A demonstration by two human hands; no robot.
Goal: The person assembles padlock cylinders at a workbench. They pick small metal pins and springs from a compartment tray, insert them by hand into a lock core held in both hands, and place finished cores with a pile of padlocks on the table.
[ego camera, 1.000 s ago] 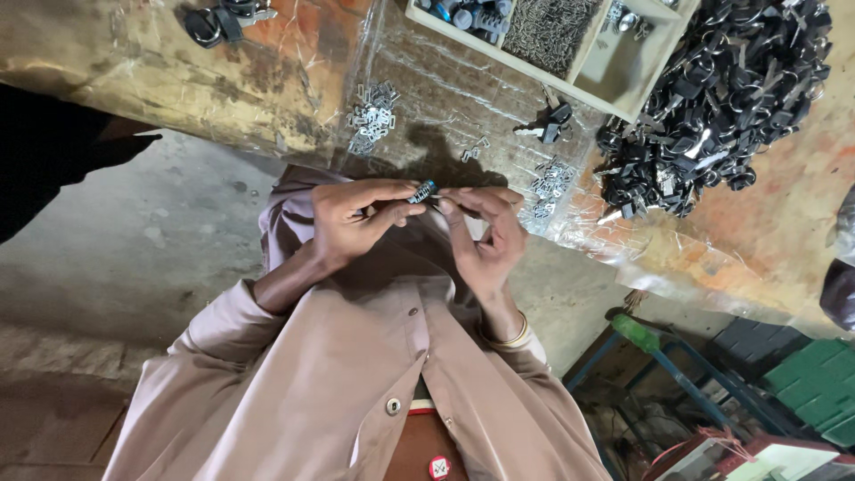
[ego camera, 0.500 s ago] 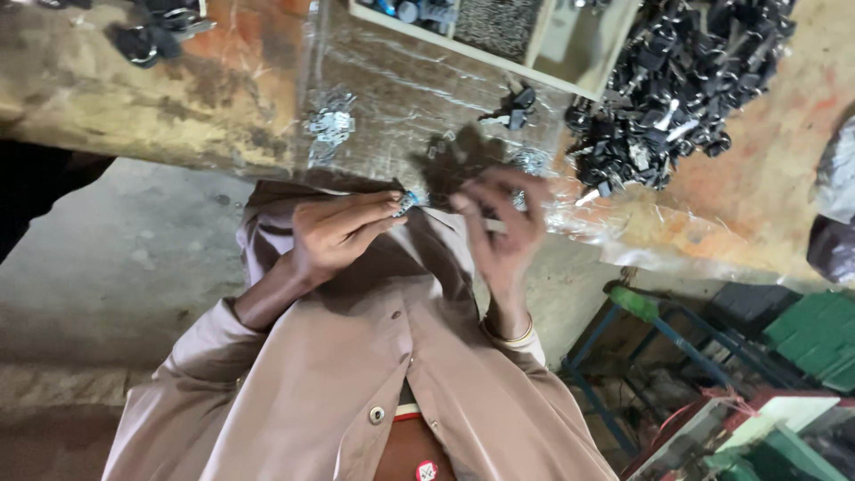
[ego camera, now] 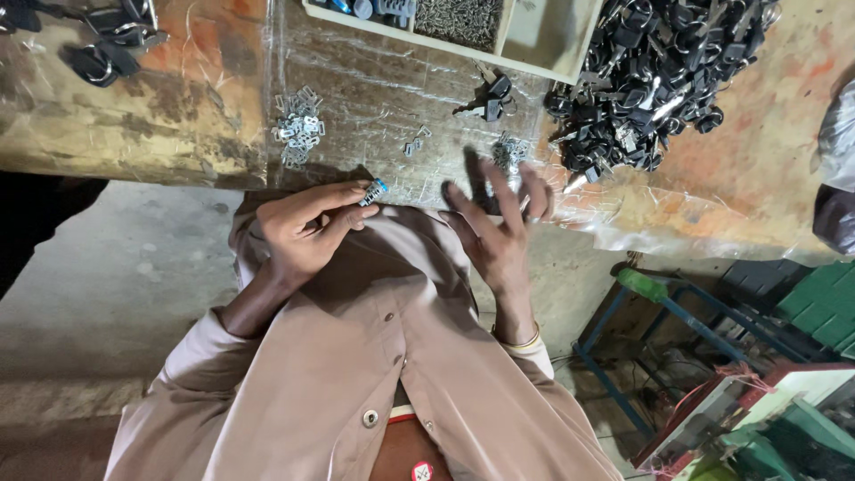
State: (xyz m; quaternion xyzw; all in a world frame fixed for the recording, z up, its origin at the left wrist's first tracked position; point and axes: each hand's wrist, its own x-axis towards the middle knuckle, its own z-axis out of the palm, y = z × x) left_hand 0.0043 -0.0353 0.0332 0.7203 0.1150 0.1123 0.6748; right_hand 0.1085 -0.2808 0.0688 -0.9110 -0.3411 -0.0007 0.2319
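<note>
My left hand (ego camera: pixel 307 230) pinches a small metal part with a blue end (ego camera: pixel 372 191) at the bench's near edge. My right hand (ego camera: pixel 500 233) is apart from it, holding nothing, with its fingers spread just below a little heap of silver clips (ego camera: pixel 509 151). A bigger heap of silver clips (ego camera: pixel 298 129) lies on the bench above my left hand, and a few loose clips (ego camera: pixel 414 142) lie between the two heaps. A black keyed part (ego camera: pixel 492 93) rests further back.
A big pile of black parts (ego camera: pixel 650 71) covers the bench's right side, beside a wooden tray (ego camera: pixel 543 67) of small hardware. More black parts (ego camera: pixel 107 44) lie at the far left. A blue metal frame (ego camera: pixel 623 330) and green crates (ego camera: pixel 819 303) stand on the floor at the right.
Both hands were together on the small part. My right hand has let go, opened and moved right toward the bench. My left hand keeps the part.
</note>
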